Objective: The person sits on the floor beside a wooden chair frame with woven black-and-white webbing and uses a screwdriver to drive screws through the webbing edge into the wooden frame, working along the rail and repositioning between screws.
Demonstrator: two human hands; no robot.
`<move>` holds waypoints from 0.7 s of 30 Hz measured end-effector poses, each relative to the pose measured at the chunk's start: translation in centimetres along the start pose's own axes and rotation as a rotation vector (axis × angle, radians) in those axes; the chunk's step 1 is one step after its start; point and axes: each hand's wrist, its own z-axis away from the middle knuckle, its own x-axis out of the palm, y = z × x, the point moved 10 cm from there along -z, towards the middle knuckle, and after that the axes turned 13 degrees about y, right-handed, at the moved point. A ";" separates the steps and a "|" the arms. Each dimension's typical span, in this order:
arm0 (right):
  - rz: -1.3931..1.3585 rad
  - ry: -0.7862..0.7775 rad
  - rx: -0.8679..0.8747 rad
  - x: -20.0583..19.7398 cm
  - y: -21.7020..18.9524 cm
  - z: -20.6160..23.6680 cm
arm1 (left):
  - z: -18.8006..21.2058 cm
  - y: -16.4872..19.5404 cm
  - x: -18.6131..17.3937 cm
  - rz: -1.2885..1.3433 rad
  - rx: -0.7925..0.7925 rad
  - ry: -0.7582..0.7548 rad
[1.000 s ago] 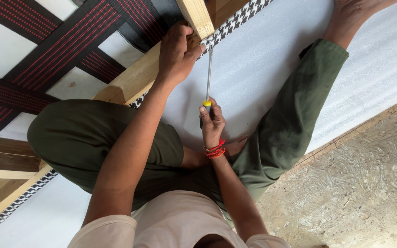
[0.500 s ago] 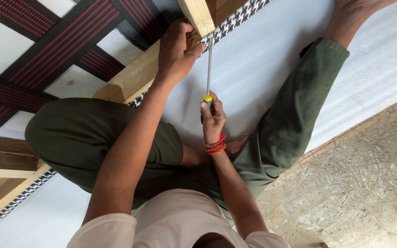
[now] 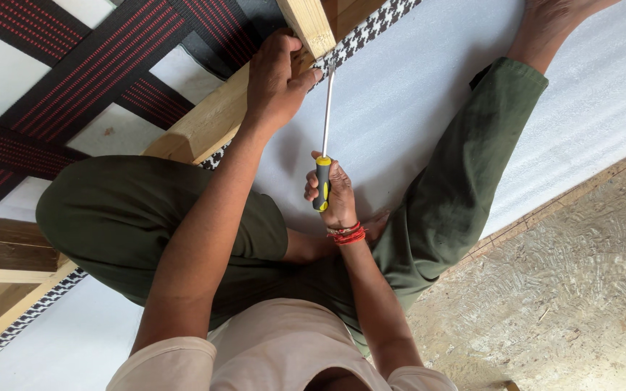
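My left hand grips the corner of a pale wooden frame, its fingers pressed where two beams meet. My right hand, with a red thread band at the wrist, is closed on the yellow and black handle of a long screwdriver. The shaft points away from me and its tip touches the black-and-white houndstooth fabric edge just below the frame corner. I sit cross-legged in dark green trousers on a white foam sheet.
Black and red webbing straps criss-cross inside the frame at upper left. More wooden beams lie at the left edge. My bare foot rests at the top right. A rough chipboard floor fills the lower right.
The right hand shifted the screwdriver slightly, with the tip staying by the frame corner. The left hand kept its grip on the wood.
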 end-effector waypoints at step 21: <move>0.252 0.067 -0.142 -0.1 -0.5 -0.3 | 0.5 -0.7 0.4 0.015 -0.040 -0.008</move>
